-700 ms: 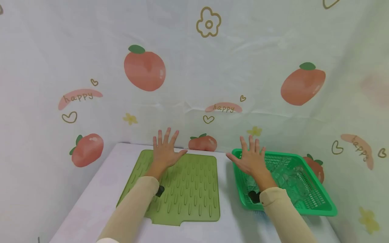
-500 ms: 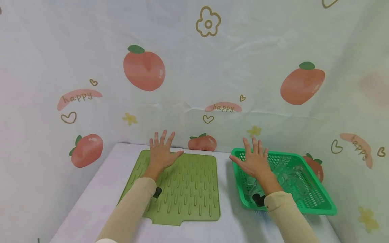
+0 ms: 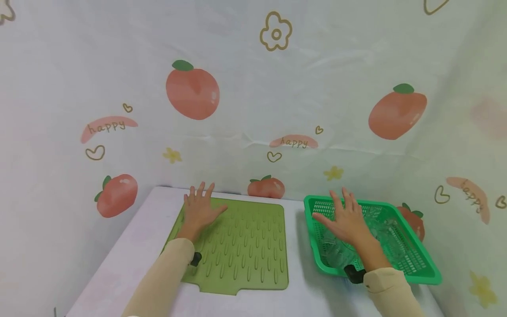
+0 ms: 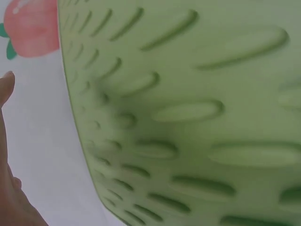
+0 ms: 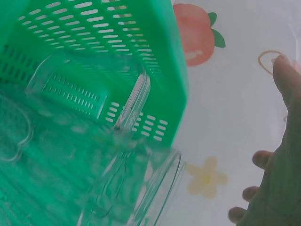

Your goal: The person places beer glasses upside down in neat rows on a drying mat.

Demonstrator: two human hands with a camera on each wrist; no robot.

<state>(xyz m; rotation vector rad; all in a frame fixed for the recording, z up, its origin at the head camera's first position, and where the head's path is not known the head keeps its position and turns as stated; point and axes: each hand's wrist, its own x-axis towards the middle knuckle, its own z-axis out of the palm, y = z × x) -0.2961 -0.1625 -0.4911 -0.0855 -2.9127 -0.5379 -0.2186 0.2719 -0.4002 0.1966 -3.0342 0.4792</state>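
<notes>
My left hand (image 3: 199,212) hovers over the left part of a green ribbed drying mat (image 3: 245,251), fingers spread and holding nothing. In the left wrist view only an edge of that hand (image 4: 14,188) shows beside the mat (image 4: 254,113). My right hand (image 3: 349,223) is held above a green perforated plastic basket (image 3: 425,278), its fingers straight and apart. Several clear glass vessels lie in the basket; one glass (image 5: 160,188) in the right wrist view has its rim toward the hand (image 5: 277,174). The right forearm hides part of the basket's contents.
Mat and basket stand side by side on a table with a pale cloth (image 3: 297,273), a gap between them. A white curtain (image 3: 245,97) printed with fruit hangs right behind the table and along its sides.
Both hands have drawn back and lower while moving apart: the left one leftward over the mat, the right one rightward over the basket. The fingers stay spread. Mat and basket stay in place.
</notes>
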